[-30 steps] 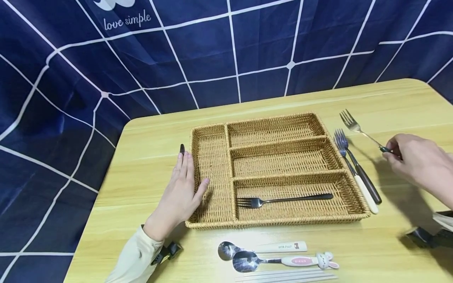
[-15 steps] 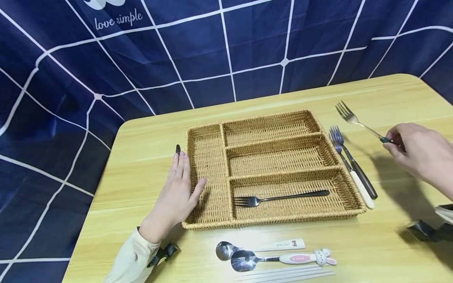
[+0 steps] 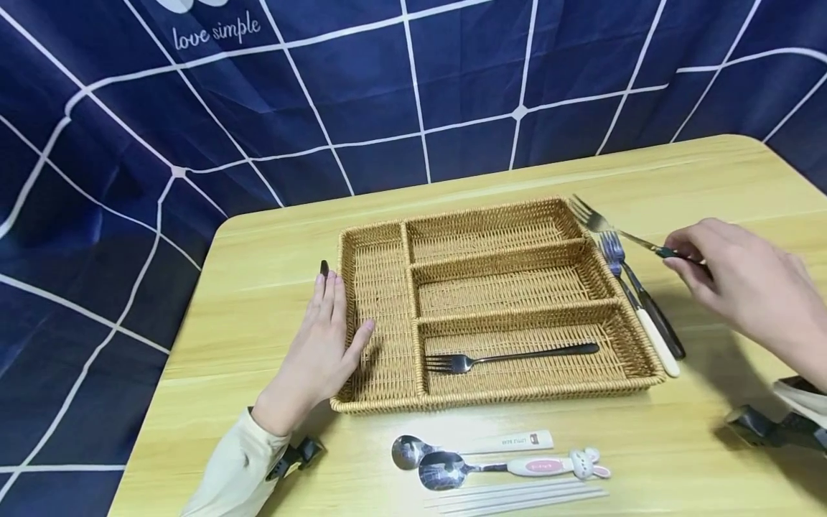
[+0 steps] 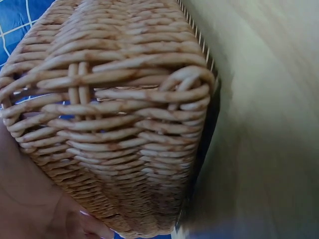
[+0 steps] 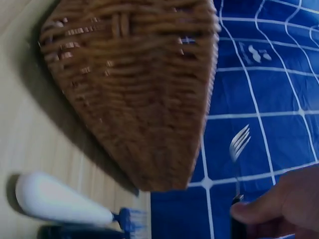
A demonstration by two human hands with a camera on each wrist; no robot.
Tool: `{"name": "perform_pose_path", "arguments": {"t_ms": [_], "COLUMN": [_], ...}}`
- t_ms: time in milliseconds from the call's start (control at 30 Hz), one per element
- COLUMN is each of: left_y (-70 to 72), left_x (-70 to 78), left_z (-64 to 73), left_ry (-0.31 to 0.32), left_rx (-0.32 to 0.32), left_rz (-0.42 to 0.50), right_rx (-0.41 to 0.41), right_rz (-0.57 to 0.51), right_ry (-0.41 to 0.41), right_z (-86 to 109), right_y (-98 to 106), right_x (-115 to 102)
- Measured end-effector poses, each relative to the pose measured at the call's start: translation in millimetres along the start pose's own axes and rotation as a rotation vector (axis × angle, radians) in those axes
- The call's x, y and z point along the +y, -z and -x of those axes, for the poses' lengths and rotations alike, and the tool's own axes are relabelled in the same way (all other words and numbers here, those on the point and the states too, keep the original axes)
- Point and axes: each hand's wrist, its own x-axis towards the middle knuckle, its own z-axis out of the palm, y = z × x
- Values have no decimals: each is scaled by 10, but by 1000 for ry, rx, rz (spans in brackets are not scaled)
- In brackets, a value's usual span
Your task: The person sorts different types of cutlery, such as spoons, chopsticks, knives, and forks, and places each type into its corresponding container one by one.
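My right hand (image 3: 743,276) pinches a fork (image 3: 623,233) by its dark green handle, its tines raised over the far right corner of the wicker cutlery tray (image 3: 504,396). In the right wrist view the same fork (image 5: 238,149) points up against the blue cloth. My left hand (image 3: 316,341) lies with straight fingers along the tray's left wall, thumb over the rim. A black fork (image 3: 510,357) rests in the tray's front compartment. Just right of the tray lie a white-handled fork (image 3: 655,337) and a dark-handled fork (image 3: 659,316), side by side.
In front of the tray lie a white-handled spoon (image 3: 478,441), a rabbit-handled spoon (image 3: 536,467) and several pale chopsticks (image 3: 517,497). A dark tip (image 3: 324,268) shows beyond my left fingertips. Blue gridded cloth (image 3: 375,93) hangs behind the wooden table (image 3: 258,287).
My right hand has moved left with the fork, bringing its tines from beyond the tray to over its far right corner. The left hand stays at the tray's side.
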Motion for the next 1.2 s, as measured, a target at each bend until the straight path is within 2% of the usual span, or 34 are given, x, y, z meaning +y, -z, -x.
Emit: {"name": "perform_pose_path", "arguments": {"t_ms": [200, 300, 500, 700, 967, 1200], "left_y": [-1, -2, 19, 25, 4, 0], "left_x": [10, 12, -11, -28, -18, -28], "left_z": [-13, -22, -14, -13, -40, -45], "left_ry": [5, 3, 12, 8, -2, -3], "left_rx": [1, 3, -5, -7, -3, -10], "left_rz": [11, 19, 22, 6, 14, 23], "right_rx": [118, 124, 49, 20, -83, -182], "right_rz": [-63, -102, -177, -174, -193, -144], "right_ry": [179, 239, 290, 335, 376, 369], "right_z": [-104, -128, -150, -188, -198, -199], "right_y": [-63, -89, -186, -250, -319, -381], "right_x": [-222, -379, -724, -971, -1084, -1164]}}
